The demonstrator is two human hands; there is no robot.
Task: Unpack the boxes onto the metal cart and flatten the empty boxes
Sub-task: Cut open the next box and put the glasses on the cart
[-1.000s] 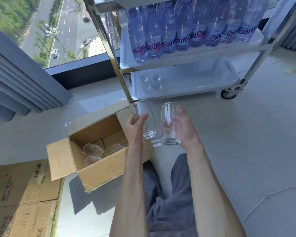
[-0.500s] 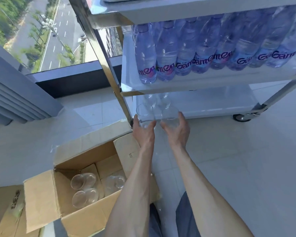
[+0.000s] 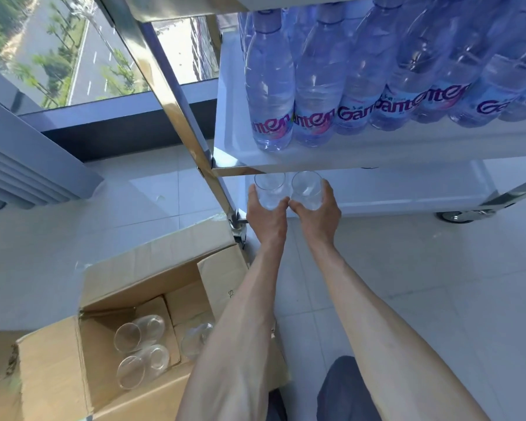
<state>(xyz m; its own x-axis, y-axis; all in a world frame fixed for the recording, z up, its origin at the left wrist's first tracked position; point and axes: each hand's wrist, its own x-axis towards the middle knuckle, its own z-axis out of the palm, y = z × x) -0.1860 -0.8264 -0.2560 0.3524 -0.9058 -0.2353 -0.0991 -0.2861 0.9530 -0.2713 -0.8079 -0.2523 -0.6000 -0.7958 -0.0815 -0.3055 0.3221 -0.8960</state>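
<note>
My left hand [image 3: 264, 212] grips a clear drinking glass [image 3: 269, 189] and my right hand [image 3: 318, 212] grips a second clear glass [image 3: 306, 188]. Both glasses are upright and side by side at the front left corner of the metal cart's bottom shelf [image 3: 392, 192], just under the middle shelf's edge. I cannot tell whether they touch the shelf. An open cardboard box [image 3: 128, 299] lies on the floor at lower left, with several clear glasses [image 3: 140, 347] lying inside between cardboard dividers.
The cart's middle shelf [image 3: 377, 147] holds a row of Ganten water bottles [image 3: 271, 95]. A metal cart post [image 3: 176, 117] slants down beside my left hand. A caster [image 3: 459, 214] sits at right. White tiled floor [image 3: 438, 284] surrounds the cart; a window [image 3: 73, 50] lies at upper left.
Both hands carried the glasses from above the box forward and down to the cart's bottom shelf. My view moved closer to the cart.
</note>
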